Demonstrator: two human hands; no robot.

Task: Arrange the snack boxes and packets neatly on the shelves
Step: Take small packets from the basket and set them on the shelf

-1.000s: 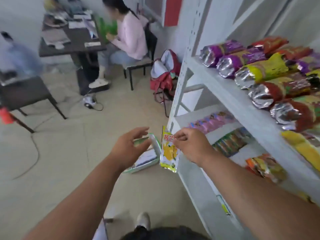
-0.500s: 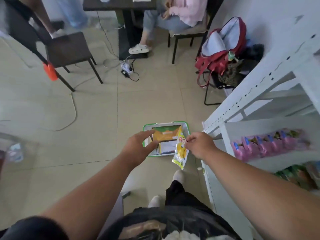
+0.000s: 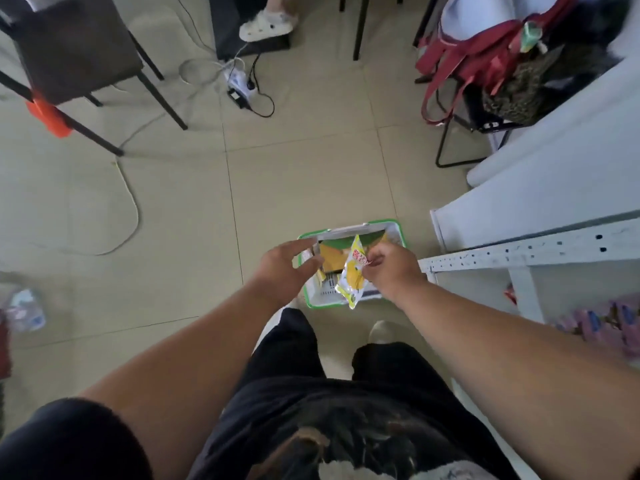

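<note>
At the far left edge, low on the tiled floor (image 3: 173, 202), lies a blurred clear plastic bottle (image 3: 24, 310). Above it, in the upper left corner, stands a dark chair (image 3: 72, 46) with thin black legs, and an orange tag (image 3: 48, 116) hangs on one of them. A pale cable (image 3: 133, 202) loops across the tiles from that chair toward a white power strip (image 3: 239, 83) near the top middle, just below a foot in a white clog (image 3: 265, 24).

Moving toward the middle, the left hand (image 3: 287, 268) reaches down over the left rim of a white basket with a green edge (image 3: 349, 268), which sits on the floor in front of the person's feet. Its grip is spread, fingers straight and loosely apart, holding nothing; whether the fingertips touch the basket I cannot tell. Inside the basket lies an orange and green box (image 3: 332, 256).

Just to the right, the right hand (image 3: 391, 268) pinches the top of a yellow snack packet (image 3: 353, 277) between thumb and curled fingers. The packet hangs downward over the basket, its lower end near the front rim.

Further right stands the white metal shelf (image 3: 536, 252), with a row of holes along its front bar. On a lower level at the far right lie blurred pink and purple packets (image 3: 602, 320). Behind the shelf, in the upper right corner, a red and white backpack (image 3: 485, 39) rests on a black wire-frame chair (image 3: 460, 140).
</note>
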